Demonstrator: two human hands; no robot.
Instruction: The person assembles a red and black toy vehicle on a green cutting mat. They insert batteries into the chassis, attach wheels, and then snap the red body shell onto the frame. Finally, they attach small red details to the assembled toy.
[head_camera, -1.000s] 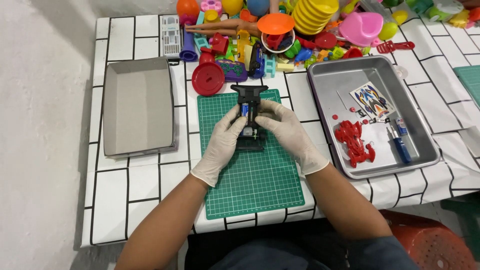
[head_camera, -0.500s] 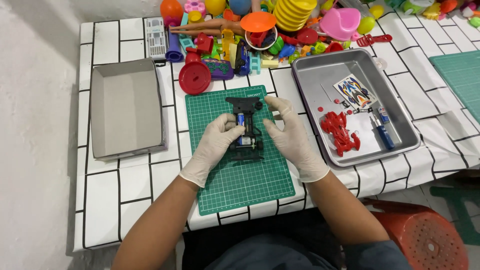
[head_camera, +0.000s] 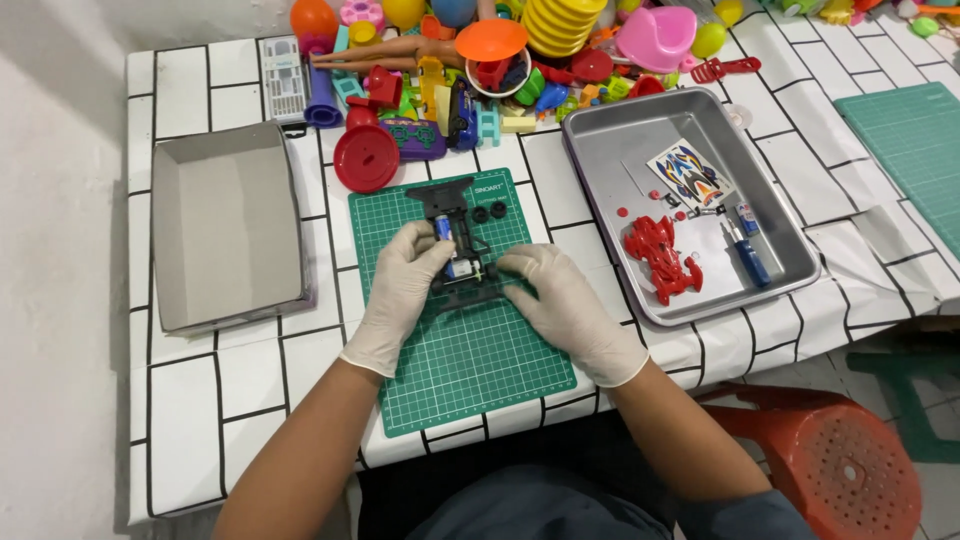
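Gripping black plastic toy-car chassis (head_camera: 458, 245) | left hand (head_camera: 403, 290), right hand (head_camera: 565, 305): latex-gloved fingers closed on it | gridded green mat (head_camera: 470, 370)

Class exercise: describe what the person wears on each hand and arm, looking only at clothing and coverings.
The left hand and right hand each wear a thin, off-white disposable glove ending at the wrist. Both forearms are bare, with no sleeves, watch or bands in view.

Left hand (head_camera: 405, 290), right hand (head_camera: 565, 305) grip black toy chassis (head_camera: 458, 245), seemingly on green mat (head_camera: 460, 350).
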